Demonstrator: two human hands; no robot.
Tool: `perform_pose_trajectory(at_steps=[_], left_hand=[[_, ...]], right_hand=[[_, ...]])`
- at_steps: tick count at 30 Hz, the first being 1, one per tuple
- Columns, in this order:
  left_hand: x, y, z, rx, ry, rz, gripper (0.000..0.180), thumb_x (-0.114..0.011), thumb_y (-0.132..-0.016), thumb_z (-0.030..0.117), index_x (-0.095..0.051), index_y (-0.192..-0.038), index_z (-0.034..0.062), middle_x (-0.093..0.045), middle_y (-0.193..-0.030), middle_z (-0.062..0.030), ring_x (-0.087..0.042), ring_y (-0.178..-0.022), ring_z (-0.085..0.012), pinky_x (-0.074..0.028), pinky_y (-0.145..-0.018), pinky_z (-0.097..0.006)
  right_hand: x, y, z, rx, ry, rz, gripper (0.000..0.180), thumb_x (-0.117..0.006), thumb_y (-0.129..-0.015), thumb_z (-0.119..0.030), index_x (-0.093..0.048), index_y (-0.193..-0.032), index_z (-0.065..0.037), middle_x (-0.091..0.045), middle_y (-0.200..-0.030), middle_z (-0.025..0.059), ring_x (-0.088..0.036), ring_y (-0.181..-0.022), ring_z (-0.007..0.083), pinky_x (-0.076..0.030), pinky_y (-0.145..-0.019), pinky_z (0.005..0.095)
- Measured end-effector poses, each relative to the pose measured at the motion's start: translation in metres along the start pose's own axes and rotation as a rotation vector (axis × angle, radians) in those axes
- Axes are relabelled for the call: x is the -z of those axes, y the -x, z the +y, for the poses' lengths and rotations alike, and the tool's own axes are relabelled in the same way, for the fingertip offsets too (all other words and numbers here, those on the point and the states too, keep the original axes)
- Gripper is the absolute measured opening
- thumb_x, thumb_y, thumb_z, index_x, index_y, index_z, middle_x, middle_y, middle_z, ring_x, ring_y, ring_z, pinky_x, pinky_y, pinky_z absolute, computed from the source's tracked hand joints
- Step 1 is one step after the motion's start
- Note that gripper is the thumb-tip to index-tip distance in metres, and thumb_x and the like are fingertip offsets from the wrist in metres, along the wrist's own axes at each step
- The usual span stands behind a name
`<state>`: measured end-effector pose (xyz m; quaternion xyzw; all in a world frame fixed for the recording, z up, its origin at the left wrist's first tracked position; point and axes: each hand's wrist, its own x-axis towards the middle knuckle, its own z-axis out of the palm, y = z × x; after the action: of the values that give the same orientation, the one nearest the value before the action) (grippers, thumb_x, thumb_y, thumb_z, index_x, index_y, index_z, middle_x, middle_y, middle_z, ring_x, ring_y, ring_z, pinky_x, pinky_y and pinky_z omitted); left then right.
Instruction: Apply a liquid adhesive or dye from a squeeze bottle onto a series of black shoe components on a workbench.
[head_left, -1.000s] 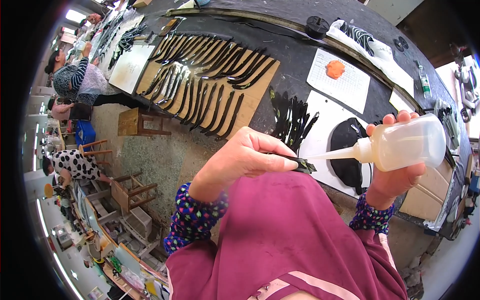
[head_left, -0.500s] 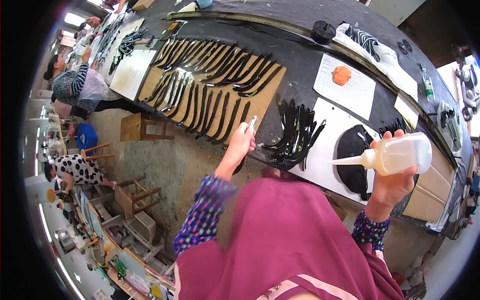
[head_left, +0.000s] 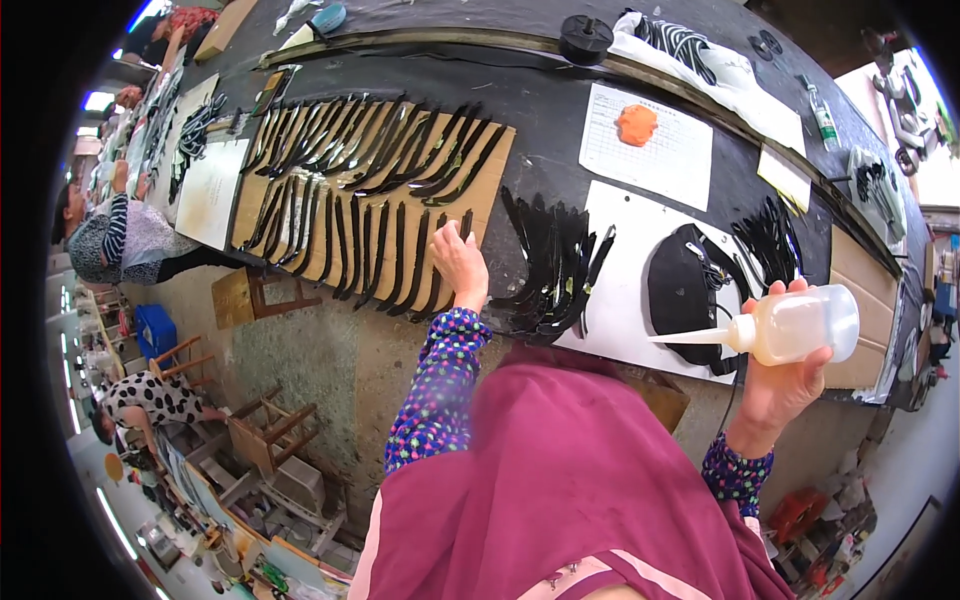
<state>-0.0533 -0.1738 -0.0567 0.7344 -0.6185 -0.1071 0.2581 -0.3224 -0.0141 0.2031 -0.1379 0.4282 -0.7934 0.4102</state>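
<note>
My left hand (head_left: 460,265) reaches over the brown cardboard (head_left: 497,200), its fingers closed on a thin black strip (head_left: 467,222) at the right end of the lower row. Several curved black strips (head_left: 372,252) lie side by side there in two rows, some of them glossy. In my right hand (head_left: 775,395) is a translucent squeeze bottle (head_left: 808,325), tipped on its side, its long thin nozzle pointing left. Part of a pale liquid shows inside. Below the bottle's nozzle lies a black fabric pouch (head_left: 680,290) on a white board (head_left: 615,325).
A pile of black strips (head_left: 550,265) lies between the cardboard and white board, another bunch (head_left: 768,245) right of it. Orange putty (head_left: 637,124) sits on a printed sheet (head_left: 690,150). A long rail (head_left: 470,38) crosses the table behind. Co-workers (head_left: 150,220) are at left.
My left hand has moved left onto the cardboard, bringing the strip down to the lower row's end. My right hand keeps hold of the bottle. The whole view has shifted somewhat.
</note>
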Motion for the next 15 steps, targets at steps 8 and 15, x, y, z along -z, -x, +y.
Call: perform_pose_trajectory(at_steps=[8, 15], left_hand=[[-0.044, 0.037, 0.057, 0.209, 0.122, -0.157, 0.037, -0.059, -0.077, 0.030, -0.046, -0.096, 0.0015, -0.048, -0.094, -0.0171, -0.046, -0.093, -0.0334, -0.038, -0.079, -0.042], [-0.051, 0.083, 0.092, 0.018, 0.225, -0.263, 0.036, -0.069, -0.068, 0.024, -0.046, -0.088, 0.0050, -0.047, -0.088, -0.0133, -0.047, -0.085, -0.0311, -0.039, -0.074, -0.039]], right_hand=[[0.016, -0.004, -0.008, -0.050, -0.084, -0.121, 0.075, -0.071, -0.068, -0.032, -0.032, -0.125, -0.003, -0.039, -0.126, 0.0111, -0.039, -0.116, 0.0287, -0.033, -0.095, 0.0525], [0.038, -0.013, -0.010, -0.002, -0.077, -0.064, 0.076, -0.072, -0.065, -0.033, -0.034, -0.124, -0.003, -0.043, -0.122, 0.0141, -0.042, -0.113, 0.0333, -0.034, -0.091, 0.0557]])
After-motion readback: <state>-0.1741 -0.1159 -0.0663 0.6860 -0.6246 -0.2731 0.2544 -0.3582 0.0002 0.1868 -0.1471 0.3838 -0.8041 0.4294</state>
